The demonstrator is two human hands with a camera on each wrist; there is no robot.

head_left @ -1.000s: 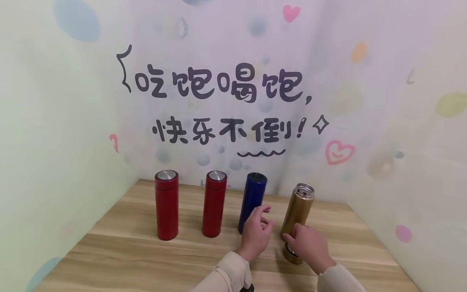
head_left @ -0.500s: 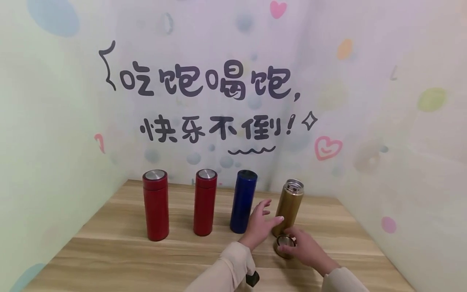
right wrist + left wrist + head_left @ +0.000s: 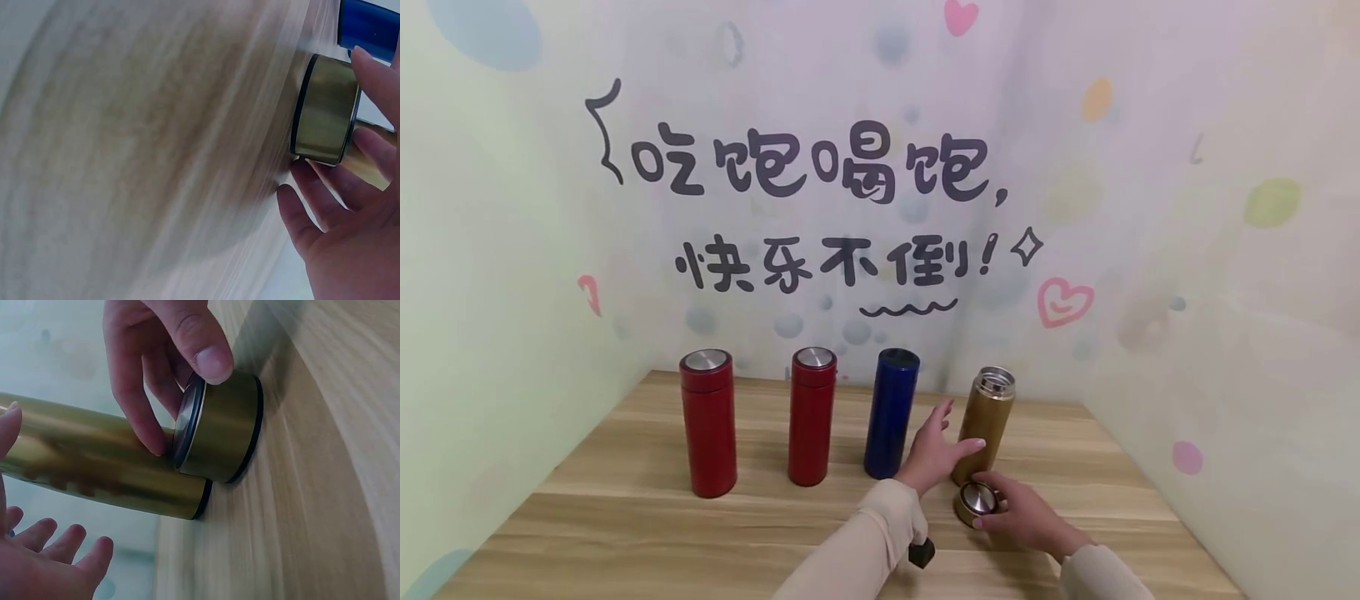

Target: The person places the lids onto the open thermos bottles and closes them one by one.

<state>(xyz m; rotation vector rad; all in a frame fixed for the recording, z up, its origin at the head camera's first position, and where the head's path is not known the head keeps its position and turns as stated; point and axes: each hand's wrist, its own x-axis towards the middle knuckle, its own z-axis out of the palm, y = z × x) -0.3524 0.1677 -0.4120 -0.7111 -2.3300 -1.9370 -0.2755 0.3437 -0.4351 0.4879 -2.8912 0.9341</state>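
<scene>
The gold vacuum flask (image 3: 988,425) stands upright at the right with its mouth uncovered. Its gold lid (image 3: 978,500), silver top upward, sits on the table just in front of the flask's base. My right hand (image 3: 1022,515) has thumb and fingers around the lid's rim; the left wrist view shows the thumb (image 3: 212,359) against the near edge. Beside the flask's left side is my left hand (image 3: 934,454), fingers spread and holding nothing. Whether it touches the flask is unclear.
A blue flask (image 3: 891,414) stands left of my left hand. Further left are two red flasks, a slimmer one (image 3: 811,425) and a wider one (image 3: 709,429), both capped. The wooden table (image 3: 625,542) meets printed walls behind and at the sides.
My right hand has lowered slightly and spread around the lid, baring its silver top. My left hand has moved right, from before the blue flask to the gold one. The view has shifted right.
</scene>
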